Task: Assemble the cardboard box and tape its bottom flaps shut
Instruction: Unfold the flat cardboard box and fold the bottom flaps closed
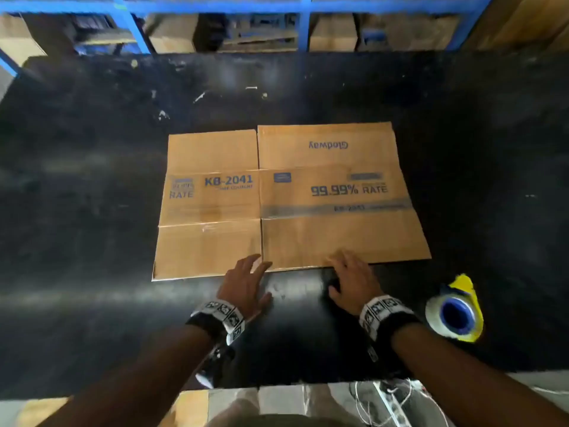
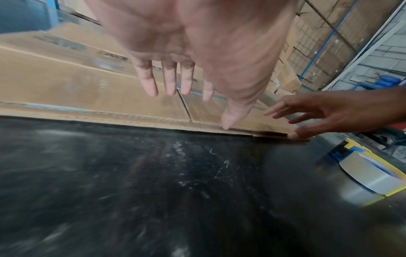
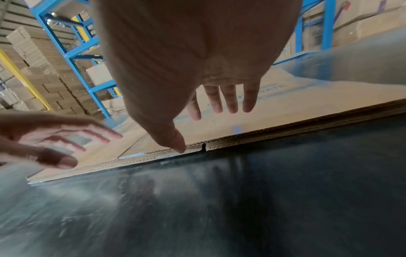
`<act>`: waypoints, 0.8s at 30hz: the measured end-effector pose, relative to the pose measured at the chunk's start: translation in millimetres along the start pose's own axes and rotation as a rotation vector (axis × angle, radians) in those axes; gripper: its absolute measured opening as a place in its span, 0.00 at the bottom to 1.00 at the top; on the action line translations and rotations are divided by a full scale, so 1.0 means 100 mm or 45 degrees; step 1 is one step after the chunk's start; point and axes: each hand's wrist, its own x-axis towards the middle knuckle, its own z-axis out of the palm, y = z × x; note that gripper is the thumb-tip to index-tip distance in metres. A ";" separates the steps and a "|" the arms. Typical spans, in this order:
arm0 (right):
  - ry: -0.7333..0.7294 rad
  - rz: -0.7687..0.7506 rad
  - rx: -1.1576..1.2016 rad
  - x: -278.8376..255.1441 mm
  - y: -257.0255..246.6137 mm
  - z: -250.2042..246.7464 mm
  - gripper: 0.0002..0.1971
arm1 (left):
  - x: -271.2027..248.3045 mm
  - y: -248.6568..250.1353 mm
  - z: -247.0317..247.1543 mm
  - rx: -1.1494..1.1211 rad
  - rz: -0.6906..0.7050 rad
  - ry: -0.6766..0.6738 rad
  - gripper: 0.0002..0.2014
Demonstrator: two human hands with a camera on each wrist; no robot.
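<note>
A flattened brown cardboard box (image 1: 286, 198) with blue print lies flat in the middle of the black table (image 1: 92, 211). My left hand (image 1: 246, 282) hovers at the box's near edge with fingers spread over the slit between two flaps. In the left wrist view the left hand (image 2: 175, 83) has straight fingers above the cardboard box (image 2: 77, 90), thumb tip at its edge. My right hand (image 1: 351, 275) is beside it, fingers stretched over the near flap. The right hand (image 3: 219, 104) holds nothing above the box (image 3: 285, 111). A tape dispenser (image 1: 455, 312) lies to the right.
Blue metal shelving (image 1: 215, 7) with stacked cartons stands behind the table. The tape dispenser (image 2: 373, 175), yellow and blue with clear tape, lies close to my right wrist. White cables (image 1: 394, 399) hang below the table's front edge.
</note>
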 end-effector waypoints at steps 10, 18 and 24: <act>0.064 -0.096 -0.082 0.67 0.14 0.00 0.42 | 0.79 0.34 0.18 0.065 0.042 0.058 0.41; 0.275 -0.213 0.029 0.62 0.26 -0.14 0.33 | 1.03 0.56 0.12 0.108 0.050 0.102 0.45; 0.264 -0.239 0.080 0.59 0.43 -0.37 0.34 | 1.05 0.60 -0.18 0.198 0.042 0.001 0.43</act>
